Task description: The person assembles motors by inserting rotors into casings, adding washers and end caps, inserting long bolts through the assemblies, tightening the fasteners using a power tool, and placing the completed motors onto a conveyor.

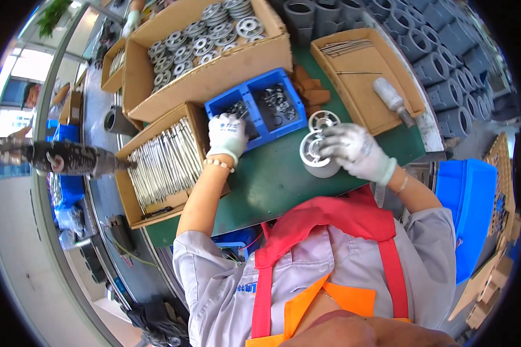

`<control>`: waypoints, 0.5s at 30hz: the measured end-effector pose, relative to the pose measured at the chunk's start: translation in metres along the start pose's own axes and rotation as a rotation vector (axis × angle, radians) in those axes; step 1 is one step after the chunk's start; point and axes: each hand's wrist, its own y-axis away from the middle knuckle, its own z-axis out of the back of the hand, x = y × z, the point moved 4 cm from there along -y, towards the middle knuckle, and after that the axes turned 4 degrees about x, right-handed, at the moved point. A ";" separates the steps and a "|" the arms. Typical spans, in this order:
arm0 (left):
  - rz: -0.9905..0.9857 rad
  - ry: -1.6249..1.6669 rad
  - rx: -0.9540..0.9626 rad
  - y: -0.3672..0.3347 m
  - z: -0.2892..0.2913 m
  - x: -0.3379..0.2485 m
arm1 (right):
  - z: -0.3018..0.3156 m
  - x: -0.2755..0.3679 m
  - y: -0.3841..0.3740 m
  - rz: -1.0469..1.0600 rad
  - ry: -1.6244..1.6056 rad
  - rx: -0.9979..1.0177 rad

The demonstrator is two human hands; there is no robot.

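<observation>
Orange collar (353, 298) nearest; beyond, smooth green tabletop (266, 179), cardboard box (214, 75) of spoked metal discs (202, 45), stacked grey sleeves (429, 69). Gloved left hand (227, 136) dips into blue plastic bin (279, 134), grip hidden; gloved right hand (358, 152) curls over a spoked-top cylinder (322, 169) on the tabletop, whether clamped I cannot tell.

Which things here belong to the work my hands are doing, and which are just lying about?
Seemingly in use:
divided blue bin, left hand at it
near spoked cylinder, right hand against it

Seemingly just about:
white bottle in cardboard tray
green plant
large blue container, right
</observation>
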 end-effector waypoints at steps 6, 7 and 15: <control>-0.102 0.031 -0.283 -0.008 -0.001 0.008 | -0.002 0.004 0.032 0.052 0.177 -0.143; -0.106 0.028 -0.350 -0.003 -0.011 0.021 | 0.012 0.005 0.034 0.067 0.196 -0.172; 0.104 0.700 -0.433 0.013 -0.048 0.067 | 0.222 0.013 0.253 -0.582 0.508 -0.663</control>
